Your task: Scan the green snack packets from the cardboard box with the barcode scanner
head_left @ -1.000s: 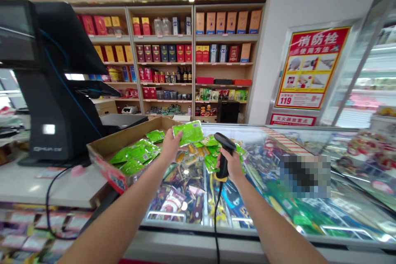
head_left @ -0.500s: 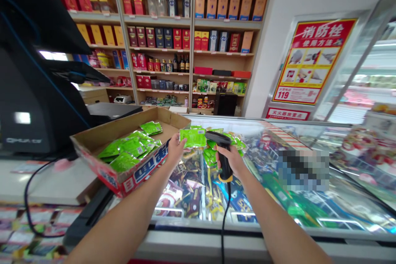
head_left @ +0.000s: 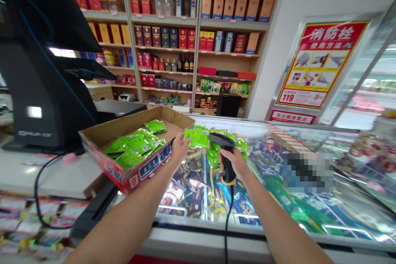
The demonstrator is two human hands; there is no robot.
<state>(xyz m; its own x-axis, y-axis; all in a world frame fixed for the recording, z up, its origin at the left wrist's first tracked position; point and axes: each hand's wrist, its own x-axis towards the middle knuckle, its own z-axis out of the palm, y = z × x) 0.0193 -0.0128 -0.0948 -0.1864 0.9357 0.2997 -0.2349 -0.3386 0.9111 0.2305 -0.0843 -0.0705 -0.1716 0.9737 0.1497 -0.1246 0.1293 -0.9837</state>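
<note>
My left hand [head_left: 180, 145] pinches a flat green packet [head_left: 196, 137] by its left edge, with a small white label at the packet's upper right. Closed round the handle of a black barcode scanner [head_left: 228, 161] is my right hand [head_left: 237, 162]; the scanner's head sits close to the packet's right side. A black cord runs down from its yellow-tipped base. Other green packets [head_left: 213, 156] lie on the glass top behind the scanner, partly hidden by it. To the left, a cardboard box [head_left: 99, 138] holds several more green packets [head_left: 136, 145].
A glass-topped freezer [head_left: 198, 214] full of wrapped goods lies under my hands. A black checkout terminal [head_left: 46, 90] stands at the left, with a cable [head_left: 37, 198] hanging by the counter. Shelves of boxes and bottles [head_left: 163, 20] line the back, beside a red poster [head_left: 324, 62].
The whole view has shifted slightly, so things appear a little further right. Both hands keep hold of the packet and the scanner, in nearly the same position to each other.
</note>
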